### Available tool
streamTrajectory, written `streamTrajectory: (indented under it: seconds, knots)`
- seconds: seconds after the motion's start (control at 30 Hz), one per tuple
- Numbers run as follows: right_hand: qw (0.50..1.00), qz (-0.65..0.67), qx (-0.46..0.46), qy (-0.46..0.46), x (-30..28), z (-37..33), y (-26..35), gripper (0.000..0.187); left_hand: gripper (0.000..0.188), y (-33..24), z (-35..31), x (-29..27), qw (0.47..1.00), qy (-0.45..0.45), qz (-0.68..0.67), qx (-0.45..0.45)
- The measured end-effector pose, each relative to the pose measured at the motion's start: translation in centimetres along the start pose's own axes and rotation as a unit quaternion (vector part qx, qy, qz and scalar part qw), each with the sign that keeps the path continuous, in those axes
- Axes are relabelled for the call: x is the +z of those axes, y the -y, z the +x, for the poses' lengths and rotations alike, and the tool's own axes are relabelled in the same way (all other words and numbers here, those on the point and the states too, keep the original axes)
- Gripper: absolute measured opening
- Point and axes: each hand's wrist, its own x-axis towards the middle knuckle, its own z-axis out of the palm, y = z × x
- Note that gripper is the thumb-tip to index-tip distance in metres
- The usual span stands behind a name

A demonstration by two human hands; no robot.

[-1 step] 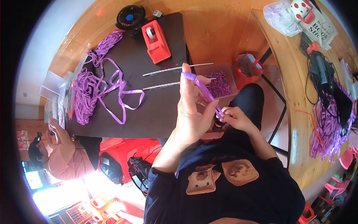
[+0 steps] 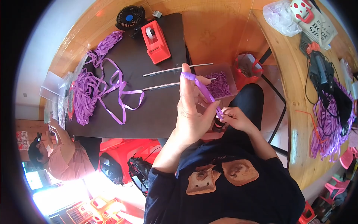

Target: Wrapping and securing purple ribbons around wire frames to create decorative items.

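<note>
- Purple ribbon (image 2: 203,89), a narrow strip, runs between the two hands from 11 toward 5 o'clock, its upper part looped round a fingertip of the left hand (image 2: 191,121).
- I see the left hand spread wide, index finger pointing to 12 and thumb reaching toward 2; whether the thumb pinches the strip, I cannot tell.
- Just beside it at 3 o'clock, the right hand (image 2: 238,118) is narrow, finger and thumb gripping the strip's lower part.
- My reading is that the step in hand is winding or knotting the strip round that finger. I judge the next move calls for a steady left finger and light, even tension from the right, lest the loop slip off.
- Two metal rods, an upper one (image 2: 160,71) and a lower one (image 2: 158,87), jut past the edge of the dark table (image 2: 164,112) at 11 o'clock; I would keep the knuckles off them.
- At 1 o'clock a clear tray (image 2: 234,91) holds purple pieces; the knee (image 2: 250,98) bounds the right hand at 1 o'clock.
- I find sideways room at 9 o'clock over the tabletop, as far as the ribbon heap (image 2: 84,99) and its loose loops; the wooden bench (image 2: 298,164) stands well apart at 4 o'clock.
</note>
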Motion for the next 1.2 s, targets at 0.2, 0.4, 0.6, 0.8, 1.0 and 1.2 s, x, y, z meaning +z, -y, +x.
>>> streamTrajectory:
  seconds: [0.2,0.4,0.6,0.8,1.0,1.2]
  knots:
    - [0.999,-0.022,-0.029,0.007,0.0,-0.2,0.2,0.018,0.114,-0.4,-0.1,0.0,0.998,0.002,0.059,0.003]
    - [1.000,0.025,-0.001,0.001,-0.1,-0.3,-0.1,0.016,0.109,0.1,0.0,0.0,1.000,0.006,0.012,0.008]
    - [0.999,0.042,-0.007,0.000,0.1,-0.2,-0.4,0.014,0.096,0.6,0.2,0.1,0.996,-0.023,-0.085,-0.007]
    - [0.997,0.072,0.022,0.004,0.5,-0.4,-0.9,0.015,0.083,0.2,0.4,-0.4,0.995,-0.079,-0.055,-0.021]
    - [0.998,0.058,0.014,-0.006,0.4,-0.6,-2.2,0.016,0.063,0.0,0.8,-1.0,0.982,-0.092,-0.138,-0.094]
    - [0.999,-0.012,0.052,-0.006,-0.5,-1.1,-5.2,0.014,0.044,0.1,1.2,-1.3,0.946,-0.110,-0.268,-0.147]
